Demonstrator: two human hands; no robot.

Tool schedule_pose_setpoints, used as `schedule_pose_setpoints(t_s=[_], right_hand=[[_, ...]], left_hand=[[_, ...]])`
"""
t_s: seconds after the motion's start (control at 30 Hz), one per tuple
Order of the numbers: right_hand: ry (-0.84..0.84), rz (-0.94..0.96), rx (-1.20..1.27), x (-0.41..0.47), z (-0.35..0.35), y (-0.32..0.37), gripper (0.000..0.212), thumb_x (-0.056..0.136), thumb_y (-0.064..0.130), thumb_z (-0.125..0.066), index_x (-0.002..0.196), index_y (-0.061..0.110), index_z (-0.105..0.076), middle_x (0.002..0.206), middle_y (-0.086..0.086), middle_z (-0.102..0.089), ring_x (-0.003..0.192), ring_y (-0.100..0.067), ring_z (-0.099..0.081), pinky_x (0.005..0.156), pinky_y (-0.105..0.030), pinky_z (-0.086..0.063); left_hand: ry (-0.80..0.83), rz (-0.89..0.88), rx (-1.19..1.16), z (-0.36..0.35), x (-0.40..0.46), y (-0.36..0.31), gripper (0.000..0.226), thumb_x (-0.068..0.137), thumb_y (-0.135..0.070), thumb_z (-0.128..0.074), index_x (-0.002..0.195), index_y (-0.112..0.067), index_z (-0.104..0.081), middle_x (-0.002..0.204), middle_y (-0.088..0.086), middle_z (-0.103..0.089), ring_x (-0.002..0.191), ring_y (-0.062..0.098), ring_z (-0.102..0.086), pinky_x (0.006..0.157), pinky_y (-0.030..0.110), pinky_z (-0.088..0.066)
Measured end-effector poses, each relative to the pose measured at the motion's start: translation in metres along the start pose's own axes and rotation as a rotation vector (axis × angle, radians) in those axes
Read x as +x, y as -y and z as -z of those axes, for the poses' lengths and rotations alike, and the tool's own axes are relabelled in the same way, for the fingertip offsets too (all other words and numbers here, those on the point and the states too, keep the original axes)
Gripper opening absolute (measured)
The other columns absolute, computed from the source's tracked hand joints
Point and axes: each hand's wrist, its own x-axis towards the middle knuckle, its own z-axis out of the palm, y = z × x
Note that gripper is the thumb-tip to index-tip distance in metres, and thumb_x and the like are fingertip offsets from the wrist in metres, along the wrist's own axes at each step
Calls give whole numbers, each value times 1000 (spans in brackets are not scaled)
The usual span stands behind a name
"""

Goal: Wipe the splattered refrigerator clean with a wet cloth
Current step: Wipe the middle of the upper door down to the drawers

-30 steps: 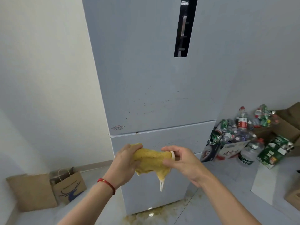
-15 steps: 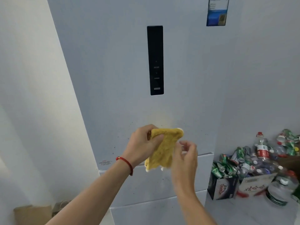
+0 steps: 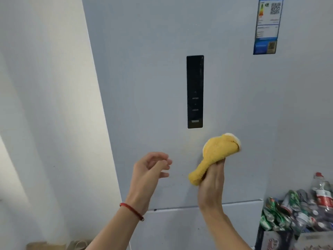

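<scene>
The pale grey refrigerator [image 3: 153, 78] fills the middle of the head view, with a black control panel [image 3: 195, 92] on its upper door. My right hand [image 3: 212, 179] grips a bunched yellow cloth [image 3: 219, 150] and holds it against the door just below and right of the panel. My left hand [image 3: 151, 168] hovers to the left of the cloth with loosely curled fingers and holds nothing; a red string circles its wrist. Small dark specks dot the door near its lower seam [image 3: 180, 208].
An energy label [image 3: 267, 26] is stuck at the door's top right. A box heaped with crushed cans and plastic bottles [image 3: 302, 210] stands at the lower right. A white wall [image 3: 45, 105] runs along the left, with brown paper bags [image 3: 54, 245] on the floor.
My left hand let go of the cloth and drew off to the left. My right hand took the cloth, bunched it and carried it up and right on the door. The view tilted upward.
</scene>
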Motion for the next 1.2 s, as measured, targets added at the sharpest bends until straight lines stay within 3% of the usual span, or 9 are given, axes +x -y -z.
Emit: schedule_pose_setpoints(t_s=[0.07, 0.17, 0.27, 0.4, 0.53, 0.63, 0.77, 0.93, 1.2], right_hand=[[101, 207, -239, 7, -41, -4, 50, 105, 30, -32, 152, 13, -35, 135, -2, -52, 124, -22, -51, 110, -51, -39], [202, 526, -684, 28, -101, -22, 64, 105, 27, -39, 164, 8, -20, 171, -16, -17, 159, -36, -11, 125, -61, -16], [182, 666, -1021, 38, -167, -30, 76, 102, 38, -47, 165, 6, -19, 171, -25, -3, 160, -42, 1, 126, -66, -5], [186, 881, -1090, 19, -233, -30, 77, 96, 37, -56, 163, 10, -28, 171, -21, -13, 160, -38, -7, 127, -63, -8], [418, 1063, -1155, 6, -215, -46, 68, 100, 35, -51, 163, 21, -31, 173, -11, -17, 161, -29, -10, 128, -60, -9], [409, 1029, -1204, 21, -153, -61, 74, 94, 41, -59, 163, 28, -33, 173, -7, -17, 161, -26, -11, 127, -61, -9], [101, 745, -1225, 59, -74, -78, 78, 96, 52, -44, 164, 18, -23, 172, -21, -11, 160, -39, -4, 124, -70, -3], [-193, 367, -1021, 43, -125, -66, 80, 101, 53, -26, 166, 7, -13, 171, -26, 0, 159, -44, 3, 121, -72, -5], [337, 951, -1186, -12, -185, -82, 67, 104, 44, -51, 164, 22, -29, 173, -14, -13, 160, -34, -11, 127, -62, -5]], left_hand=[[-142, 8, 1, 41, 9, 2, 26, 92, 8, -52, 97, -4, -75, 92, 11, -78, 85, 21, -68, 79, 40, -58], [-223, 28, -21, 100, 20, 6, 33, 90, 10, -49, 96, -7, -77, 97, 11, -77, 88, 23, -66, 78, 40, -57], [-283, 11, -19, 150, 35, 6, 34, 90, 9, -51, 102, -11, -75, 106, 12, -74, 90, 20, -65, 77, 36, -56], [-309, -63, -11, 177, 66, -4, 27, 99, -8, -49, 112, -19, -70, 114, 6, -69, 97, 22, -62, 80, 36, -52], [-256, -28, -4, 160, 88, -12, 31, 96, -33, -46, 118, -21, -64, 119, -2, -65, 113, 24, -62, 96, 42, -51], [-151, 13, 43, 144, 85, -2, 38, 93, -43, -44, 127, -36, -59, 118, -9, -66, 112, 17, -63, 102, 46, -50], [-134, -21, 97, 138, 80, 6, 31, 95, -45, -42, 116, -44, -66, 109, -11, -74, 107, 18, -68, 96, 46, -54], [-153, 12, 37, 142, 84, 2, 39, 93, -52, -42, 103, -37, -76, 107, 0, -78, 104, 27, -71, 101, 53, -52], [-197, 18, -51, 140, 80, 3, 49, 96, -54, -33, 111, -34, -74, 107, -8, -77, 107, 17, -67, 107, 44, -46]])
